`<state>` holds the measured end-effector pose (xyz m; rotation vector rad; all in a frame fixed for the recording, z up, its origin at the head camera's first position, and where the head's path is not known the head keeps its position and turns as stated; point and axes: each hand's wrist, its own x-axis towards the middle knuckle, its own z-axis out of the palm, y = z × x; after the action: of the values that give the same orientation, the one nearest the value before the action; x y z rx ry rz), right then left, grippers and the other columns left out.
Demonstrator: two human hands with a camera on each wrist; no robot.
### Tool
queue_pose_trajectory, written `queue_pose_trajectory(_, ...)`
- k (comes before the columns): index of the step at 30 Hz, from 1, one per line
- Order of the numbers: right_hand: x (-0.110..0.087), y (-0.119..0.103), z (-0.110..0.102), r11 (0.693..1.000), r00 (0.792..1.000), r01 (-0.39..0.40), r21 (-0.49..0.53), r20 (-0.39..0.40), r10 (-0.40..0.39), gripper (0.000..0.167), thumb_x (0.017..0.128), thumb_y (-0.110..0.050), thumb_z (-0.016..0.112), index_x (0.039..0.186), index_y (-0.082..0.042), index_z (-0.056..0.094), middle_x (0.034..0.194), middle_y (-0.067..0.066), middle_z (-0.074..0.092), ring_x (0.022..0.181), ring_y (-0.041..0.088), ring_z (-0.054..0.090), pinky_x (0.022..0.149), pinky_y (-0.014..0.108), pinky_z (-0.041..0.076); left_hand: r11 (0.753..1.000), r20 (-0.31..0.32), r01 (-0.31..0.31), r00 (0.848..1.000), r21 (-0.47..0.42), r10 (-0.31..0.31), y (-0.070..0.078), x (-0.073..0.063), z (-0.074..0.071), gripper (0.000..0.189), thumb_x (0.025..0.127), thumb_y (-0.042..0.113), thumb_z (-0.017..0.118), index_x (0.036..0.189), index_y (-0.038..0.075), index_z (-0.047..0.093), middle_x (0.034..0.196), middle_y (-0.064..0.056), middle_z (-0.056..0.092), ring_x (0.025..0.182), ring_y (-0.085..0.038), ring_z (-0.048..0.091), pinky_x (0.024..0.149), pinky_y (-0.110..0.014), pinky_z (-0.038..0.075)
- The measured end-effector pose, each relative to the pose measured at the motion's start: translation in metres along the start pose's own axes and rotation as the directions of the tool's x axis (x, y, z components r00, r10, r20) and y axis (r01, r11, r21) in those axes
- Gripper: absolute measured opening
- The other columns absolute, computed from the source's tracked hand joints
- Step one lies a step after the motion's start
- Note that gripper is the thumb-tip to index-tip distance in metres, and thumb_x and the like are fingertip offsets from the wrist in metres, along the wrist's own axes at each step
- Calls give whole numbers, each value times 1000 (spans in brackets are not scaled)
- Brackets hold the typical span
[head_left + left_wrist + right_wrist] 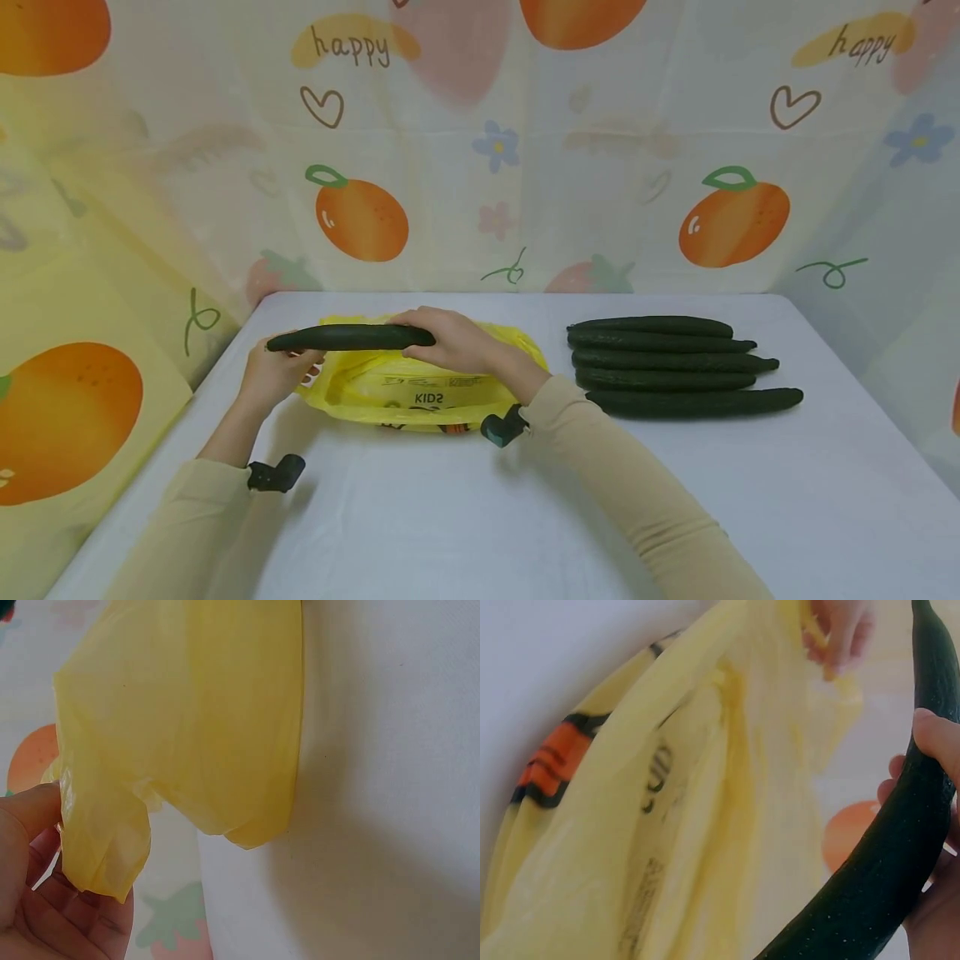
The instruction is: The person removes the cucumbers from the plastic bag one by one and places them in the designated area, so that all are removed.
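My right hand (453, 340) grips a dark green cucumber (352, 337) near one end, thumb and fingers round it in the right wrist view (900, 847). The cucumber lies level above a yellow plastic bag (420, 398), its far end overlapping my left hand (273, 375) in the head view. That left hand pinches a handle of the bag (105, 847) between thumb and fingers. The mouth of the bag gapes in the right wrist view, with dark lettering and an orange print (559, 757) on its side.
Several cucumbers (675, 360) lie side by side in a row at the right of the white-covered table (420, 517). A fruit-printed cloth (525, 200) hangs behind and along the sides. Each wrist wears a small dark camera (277, 473).
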<state>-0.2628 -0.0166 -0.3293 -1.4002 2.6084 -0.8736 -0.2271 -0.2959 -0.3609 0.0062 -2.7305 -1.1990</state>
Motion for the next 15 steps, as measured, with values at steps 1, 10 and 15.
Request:
queue_pose_trajectory(1, 0, -2, -1, 1000, 1000, 11, 1, -10, -11, 45, 93, -27, 55, 136, -16, 44, 134, 0, 49, 122, 12, 45, 101, 24, 37, 1000, 0, -12, 1000, 4, 12, 0, 0, 0, 31, 89, 25, 61, 95, -6, 62, 80, -18, 66, 58, -10, 62, 53, -23, 53)
queue_pose_trajectory(10, -3, -21, -10, 996, 991, 90, -19, -95, -91, 42, 92, -27, 56, 133, -18, 48, 122, -2, 55, 96, 7, 50, 81, 21, 42, 996, -26, -87, 996, 23, 88, -4, 3, 5, 26, 89, 23, 61, 96, -1, 61, 81, -21, 64, 58, -16, 62, 51, -23, 52)
queue_pose_trajectory(15, -9, -32, -16, 994, 987, 102, -39, -123, -106, 41, 91, -27, 57, 131, -19, 49, 114, -3, 57, 86, 6, 47, 72, 21, 41, 995, -38, -104, 994, -4, 103, -4, 3, 6, 25, 87, 19, 64, 98, -4, 61, 80, -23, 65, 55, -13, 62, 49, -23, 53)
